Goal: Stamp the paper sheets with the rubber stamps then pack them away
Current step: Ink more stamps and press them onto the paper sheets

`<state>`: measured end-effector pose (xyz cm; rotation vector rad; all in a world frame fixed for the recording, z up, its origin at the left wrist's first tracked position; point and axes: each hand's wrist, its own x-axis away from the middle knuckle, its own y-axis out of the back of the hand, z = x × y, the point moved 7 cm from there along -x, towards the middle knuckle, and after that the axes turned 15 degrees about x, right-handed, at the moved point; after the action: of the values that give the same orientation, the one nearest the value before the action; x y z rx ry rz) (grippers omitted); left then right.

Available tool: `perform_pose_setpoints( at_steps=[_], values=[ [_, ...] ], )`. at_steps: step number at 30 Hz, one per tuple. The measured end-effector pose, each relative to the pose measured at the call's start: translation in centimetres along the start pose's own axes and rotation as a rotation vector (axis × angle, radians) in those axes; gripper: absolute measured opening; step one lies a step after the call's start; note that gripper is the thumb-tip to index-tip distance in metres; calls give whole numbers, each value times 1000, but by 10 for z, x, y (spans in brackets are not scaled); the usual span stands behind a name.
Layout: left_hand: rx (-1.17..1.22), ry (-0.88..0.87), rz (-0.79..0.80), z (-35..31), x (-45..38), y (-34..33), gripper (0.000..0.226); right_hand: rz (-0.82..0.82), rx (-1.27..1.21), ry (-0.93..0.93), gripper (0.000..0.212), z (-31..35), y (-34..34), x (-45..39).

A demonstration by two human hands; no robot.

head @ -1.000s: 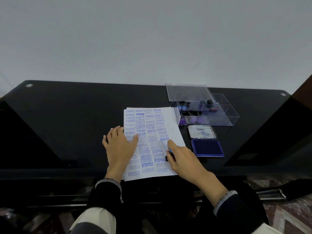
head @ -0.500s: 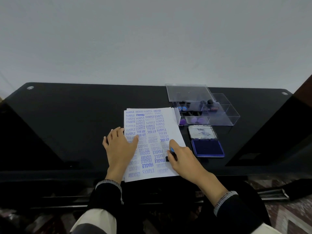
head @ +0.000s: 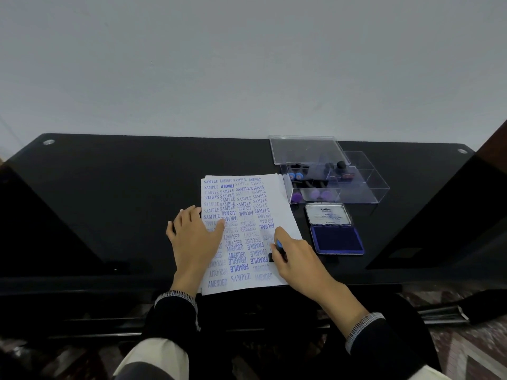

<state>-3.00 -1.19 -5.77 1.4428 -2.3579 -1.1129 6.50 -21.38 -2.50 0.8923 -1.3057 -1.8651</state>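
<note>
Hardly shifted, right hand [head: 297, 257] grips the stamp [head: 277, 250] on the paper [head: 277, 204] (left hand [head: 196, 237] flat, fingers spread).

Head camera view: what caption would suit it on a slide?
Left hand steadies stamped paper sheets while right hand presses a rubber stamp.

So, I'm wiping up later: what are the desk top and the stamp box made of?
The desk top looks like glossy black glass or lacquer: it mirrors the wall. The stamp box looks like clear hard plastic: the stamps show through its walls.
</note>
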Motion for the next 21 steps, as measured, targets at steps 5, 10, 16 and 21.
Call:
perform_pose_setpoints(
  at_steps=[5, 10, 16, 21],
  values=[
    [-5, 2, -1, 0, 0, 0, 64, -47, 31, 0, 19, 2, -1, 5],
    [-3, 1, -3, -1, 0, 0, 63, -35, -14, 7, 21, -1, -1, 1],
    [-4, 2, -7, -1, 0, 0, 64, -17, -62, -3, 24, -5, -2, -2],
    [-3, 4, -3, -1, 0, 1, 63, -12, -87, -7, 22, -5, -3, -2]
  ],
)
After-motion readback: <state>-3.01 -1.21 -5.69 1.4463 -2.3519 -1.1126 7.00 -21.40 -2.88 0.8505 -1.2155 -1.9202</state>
